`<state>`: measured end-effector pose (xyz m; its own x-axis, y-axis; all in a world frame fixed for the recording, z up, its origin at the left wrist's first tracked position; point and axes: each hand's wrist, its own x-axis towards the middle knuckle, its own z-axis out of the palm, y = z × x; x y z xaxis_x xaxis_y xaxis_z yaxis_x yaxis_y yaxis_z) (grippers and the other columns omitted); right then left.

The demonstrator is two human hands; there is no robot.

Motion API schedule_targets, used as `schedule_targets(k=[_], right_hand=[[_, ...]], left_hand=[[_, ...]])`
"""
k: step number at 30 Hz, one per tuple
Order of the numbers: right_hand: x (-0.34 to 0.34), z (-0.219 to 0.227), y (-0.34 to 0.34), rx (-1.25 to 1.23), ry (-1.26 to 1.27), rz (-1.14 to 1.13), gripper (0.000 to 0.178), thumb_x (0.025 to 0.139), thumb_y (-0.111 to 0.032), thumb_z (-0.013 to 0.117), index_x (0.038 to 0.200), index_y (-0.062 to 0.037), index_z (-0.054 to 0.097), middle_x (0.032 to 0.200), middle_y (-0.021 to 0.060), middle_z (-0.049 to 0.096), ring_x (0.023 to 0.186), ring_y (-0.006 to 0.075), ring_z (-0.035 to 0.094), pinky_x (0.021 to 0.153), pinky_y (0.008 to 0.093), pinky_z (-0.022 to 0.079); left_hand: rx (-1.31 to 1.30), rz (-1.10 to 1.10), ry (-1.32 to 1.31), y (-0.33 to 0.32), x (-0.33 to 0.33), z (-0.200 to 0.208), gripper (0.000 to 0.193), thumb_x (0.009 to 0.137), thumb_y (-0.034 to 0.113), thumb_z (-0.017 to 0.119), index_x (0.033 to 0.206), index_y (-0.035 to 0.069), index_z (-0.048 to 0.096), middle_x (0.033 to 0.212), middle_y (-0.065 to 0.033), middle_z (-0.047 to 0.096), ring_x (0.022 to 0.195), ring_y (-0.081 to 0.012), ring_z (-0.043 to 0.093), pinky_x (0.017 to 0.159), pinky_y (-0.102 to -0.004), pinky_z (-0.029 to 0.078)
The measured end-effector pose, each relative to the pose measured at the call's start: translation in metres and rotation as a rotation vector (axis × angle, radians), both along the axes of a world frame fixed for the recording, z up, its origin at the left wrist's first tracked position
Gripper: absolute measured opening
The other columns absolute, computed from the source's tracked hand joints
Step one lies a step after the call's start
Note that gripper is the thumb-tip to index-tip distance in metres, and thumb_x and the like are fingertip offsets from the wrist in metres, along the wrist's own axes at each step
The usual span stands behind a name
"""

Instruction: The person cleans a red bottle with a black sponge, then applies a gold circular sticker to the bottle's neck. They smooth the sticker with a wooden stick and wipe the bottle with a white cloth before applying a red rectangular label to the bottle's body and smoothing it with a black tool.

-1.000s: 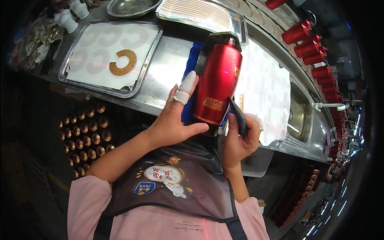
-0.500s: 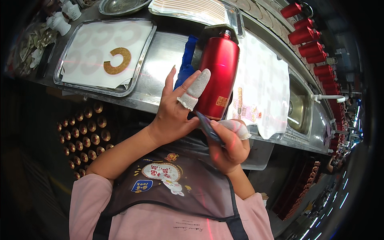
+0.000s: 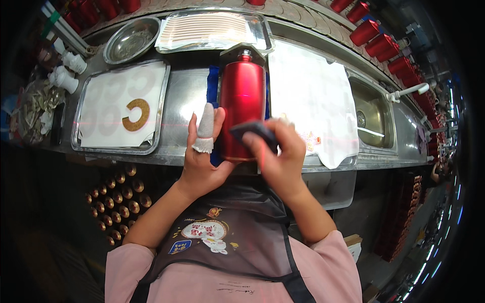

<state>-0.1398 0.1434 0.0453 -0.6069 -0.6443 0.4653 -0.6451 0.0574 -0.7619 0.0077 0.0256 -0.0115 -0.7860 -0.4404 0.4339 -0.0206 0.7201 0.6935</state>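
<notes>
A glossy red bottle (image 3: 243, 93) lies with its metal neck pointing away from me, on a blue cloth (image 3: 212, 86). My left hand (image 3: 204, 164) is at its lower left side, fingers stretched apart, the thumb by the bottle's near end. A grey knitted finger cover (image 3: 205, 126) sits on one finger. In my right hand (image 3: 283, 161) is a dark flat scraper (image 3: 257, 134), gripped between thumb and fingers and lying over the lower part of the bottle. It is slightly blurred. The bottle's surface beneath the scraper is hidden.
Left, a metal tray (image 3: 76, 136) bears white sheets and a gold C-shaped piece (image 3: 136, 115). Behind stand a metal bowl (image 3: 132, 40) and a tray of striped sheets (image 3: 207, 30). To the right lie white paper (image 3: 313, 96) and a sink (image 3: 374, 113) with a white faucet (image 3: 409, 92).
My right hand has moved the scraper up from the bottle's near end onto its lower face, covering the gold square mark. My left hand has drawn back beside the bottle. The view has turned.
</notes>
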Motion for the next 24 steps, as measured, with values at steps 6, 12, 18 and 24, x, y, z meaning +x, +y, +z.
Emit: schedule_targets(k=[6, 12, 18, 24], right_hand=[[-0.024, -0.004, 0.008, -0.090, -0.393, -0.210, 0.015, 0.088, -0.012, 0.080, 0.090, -0.0014, 0.069, 0.078, 0.0038, 0.062, 0.071, 0.0126, 0.056, 0.065, 0.0275, 0.044], [-0.022, -0.002, -0.004, -0.114, -0.194, 0.044, 0.018, 0.084, -0.011, 0.082, 0.094, -0.0015, 0.069, 0.082, 0.0089, 0.066, 0.074, 0.0169, 0.062, 0.068, 0.0290, 0.048], [-0.081, -0.019, -0.042, -0.221, -0.400, -0.046, 0.021, 0.088, -0.017, 0.081, 0.095, -0.0006, 0.069, 0.084, 0.0065, 0.065, 0.076, 0.0122, 0.059, 0.069, 0.0278, 0.048], [-0.058, -0.020, -0.024, -0.307, -0.475, -0.136, 0.021, 0.090, -0.018, 0.079, 0.090, -0.0006, 0.067, 0.081, 0.0071, 0.064, 0.076, 0.0151, 0.058, 0.070, 0.0285, 0.048]], left_hand=[[0.238, -0.026, -0.089, -0.009, 0.008, -0.001, 0.106, 0.078, 0.022, 0.086, 0.161, -0.002, 0.023, 0.167, -0.0230, 0.025, 0.148, -0.0408, 0.038, 0.126, -0.0509, 0.011], [-0.182, 0.005, -0.168, -0.004, -0.001, 0.009, 0.118, 0.073, 0.033, 0.089, 0.161, -0.002, 0.019, 0.166, -0.0245, 0.027, 0.153, -0.0400, 0.028, 0.121, -0.0653, 0.007], [-0.212, -0.015, -0.122, 0.002, -0.012, 0.015, 0.112, 0.076, 0.037, 0.089, 0.160, 0.002, 0.023, 0.163, -0.0228, 0.033, 0.151, -0.0402, 0.031, 0.123, -0.0647, 0.008], [0.007, -0.078, -0.159, -0.014, 0.000, 0.006, 0.115, 0.078, 0.039, 0.088, 0.161, 0.001, 0.019, 0.158, -0.0181, 0.043, 0.147, -0.0389, 0.039, 0.125, -0.0572, 0.003]])
